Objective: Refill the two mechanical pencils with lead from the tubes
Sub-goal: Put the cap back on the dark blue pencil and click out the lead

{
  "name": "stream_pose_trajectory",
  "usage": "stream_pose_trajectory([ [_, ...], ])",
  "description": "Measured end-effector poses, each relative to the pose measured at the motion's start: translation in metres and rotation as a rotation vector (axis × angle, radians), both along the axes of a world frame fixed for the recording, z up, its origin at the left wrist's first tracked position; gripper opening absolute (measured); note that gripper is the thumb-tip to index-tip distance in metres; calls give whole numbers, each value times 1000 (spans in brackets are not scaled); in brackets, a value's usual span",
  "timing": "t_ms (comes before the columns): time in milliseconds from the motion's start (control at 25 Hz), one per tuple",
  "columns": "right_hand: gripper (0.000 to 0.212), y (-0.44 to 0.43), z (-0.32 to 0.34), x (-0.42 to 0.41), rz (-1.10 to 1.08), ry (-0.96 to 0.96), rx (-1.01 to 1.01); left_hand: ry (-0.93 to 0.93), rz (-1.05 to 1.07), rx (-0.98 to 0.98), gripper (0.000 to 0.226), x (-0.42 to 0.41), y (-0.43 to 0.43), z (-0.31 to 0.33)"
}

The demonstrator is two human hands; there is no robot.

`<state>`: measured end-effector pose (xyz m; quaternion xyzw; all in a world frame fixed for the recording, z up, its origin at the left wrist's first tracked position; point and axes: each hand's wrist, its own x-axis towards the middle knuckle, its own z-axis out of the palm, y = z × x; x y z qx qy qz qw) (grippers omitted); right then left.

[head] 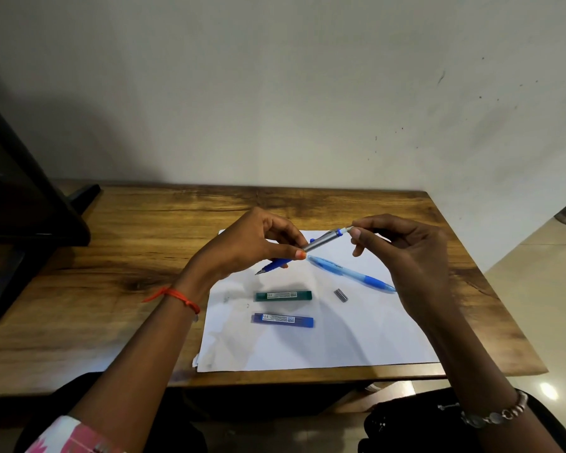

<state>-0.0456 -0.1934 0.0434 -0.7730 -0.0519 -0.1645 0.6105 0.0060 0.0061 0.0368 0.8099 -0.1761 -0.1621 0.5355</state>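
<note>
My left hand (252,243) grips a silver mechanical pencil (324,240) with a blue grip, held above the paper with its tip pointing down and to the left. My right hand (402,253) pinches the pencil's upper end between thumb and forefinger. A light blue mechanical pencil (350,273) lies diagonally on the white paper (324,341). A green lead tube (283,295) and a blue lead tube (282,320) lie side by side on the paper, below my hands. A small grey cap (340,295) rests near the light blue pencil.
The paper lies on a wooden table (111,289) set against a pale wall. A dark stand or monitor base (30,217) occupies the table's left side. The table's right edge drops to a tiled floor.
</note>
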Motion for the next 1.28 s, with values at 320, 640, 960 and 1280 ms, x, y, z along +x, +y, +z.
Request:
stream_pose_trajectory([
  [320, 10, 0, -1, 0, 3, -5, -79, -22, -20, 26, 11, 1, 0, -3],
  [640, 8, 2, -3, 2, 30, -10, -37, 6, -14, 7, 8, 1, -1, -3],
  [960, 15, -2, -2, 3, 59, -4, -8, 13, 27, -47, 9, -1, -4, -3],
  [1280, 15, -3, -1, 4, 93, -10, -22, 70, 2, -86, 12, -1, -5, -7],
])
